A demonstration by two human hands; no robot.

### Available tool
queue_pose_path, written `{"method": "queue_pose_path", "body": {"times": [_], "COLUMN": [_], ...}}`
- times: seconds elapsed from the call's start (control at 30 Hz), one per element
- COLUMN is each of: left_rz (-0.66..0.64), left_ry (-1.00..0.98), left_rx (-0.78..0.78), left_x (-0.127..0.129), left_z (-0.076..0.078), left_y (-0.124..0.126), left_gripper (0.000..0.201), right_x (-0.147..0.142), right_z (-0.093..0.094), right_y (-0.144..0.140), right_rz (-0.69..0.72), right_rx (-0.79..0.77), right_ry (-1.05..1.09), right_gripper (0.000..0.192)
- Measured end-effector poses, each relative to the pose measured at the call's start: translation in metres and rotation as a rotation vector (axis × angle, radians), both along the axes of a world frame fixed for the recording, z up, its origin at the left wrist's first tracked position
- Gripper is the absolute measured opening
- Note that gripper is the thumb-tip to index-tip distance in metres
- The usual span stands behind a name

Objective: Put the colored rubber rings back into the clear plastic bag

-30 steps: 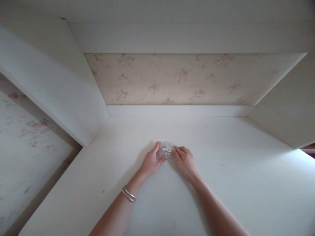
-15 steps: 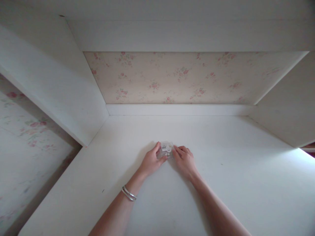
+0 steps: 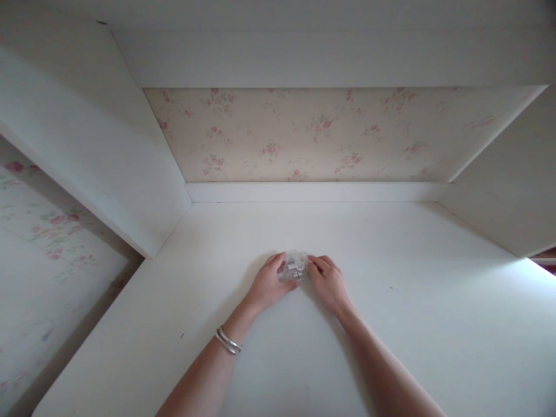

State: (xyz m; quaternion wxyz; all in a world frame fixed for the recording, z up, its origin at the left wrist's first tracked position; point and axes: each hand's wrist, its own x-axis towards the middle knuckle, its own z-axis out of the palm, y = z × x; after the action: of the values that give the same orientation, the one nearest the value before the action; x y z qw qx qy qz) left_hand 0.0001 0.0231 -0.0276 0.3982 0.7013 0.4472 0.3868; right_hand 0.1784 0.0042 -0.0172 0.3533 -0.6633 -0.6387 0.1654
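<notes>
A small clear plastic packet or case (image 3: 296,266) with white pieces showing through it is at the middle of the white desk (image 3: 278,231). Its left side sits between the thumb and fingers of my left hand (image 3: 271,279), which is closed around it. At its right edge, my right hand (image 3: 328,281) has thumb and fingers pinched together on the clear plastic. What the white pieces are is too small to tell. Two silver bangles (image 3: 228,340) circle my left wrist.
A white side panel (image 3: 99,145) rises at the left and another (image 3: 504,185) at the right. Behind the desk runs a low white ledge (image 3: 319,192) below flowered wallpaper (image 3: 321,136). A white board (image 3: 304,58) overhangs the back.
Both hands stay on the clear plastic item, which shifts very slightly to the right. The right fingers have changed their pinch a little. The view has tilted slightly.
</notes>
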Motion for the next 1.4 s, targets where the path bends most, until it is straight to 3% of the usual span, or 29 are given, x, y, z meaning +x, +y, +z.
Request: {"method": "queue_pose_path", "body": {"times": [0.4, 0.77, 1.4], "left_rz": [-0.018, -0.090, -0.115], "left_ry": [0.086, 0.261, 0.289], "left_rx": [0.050, 0.069, 0.099], "left_x": [0.000, -0.002, -0.002], "left_z": [0.003, 0.018, 0.016], "left_y": [-0.002, -0.006, -0.007], "left_gripper": [0.076, 0.078, 0.079], "right_x": [0.001, 0.001, 0.003], "right_z": [0.002, 0.004, -0.002], "right_y": [0.000, 0.002, 0.004], "right_rz": [0.013, -0.026, -0.046], "right_rx": [-0.011, 0.005, 0.056], "right_ry": [-0.008, 0.109, 0.082], "right_gripper": [0.038, 0.039, 0.034]}}
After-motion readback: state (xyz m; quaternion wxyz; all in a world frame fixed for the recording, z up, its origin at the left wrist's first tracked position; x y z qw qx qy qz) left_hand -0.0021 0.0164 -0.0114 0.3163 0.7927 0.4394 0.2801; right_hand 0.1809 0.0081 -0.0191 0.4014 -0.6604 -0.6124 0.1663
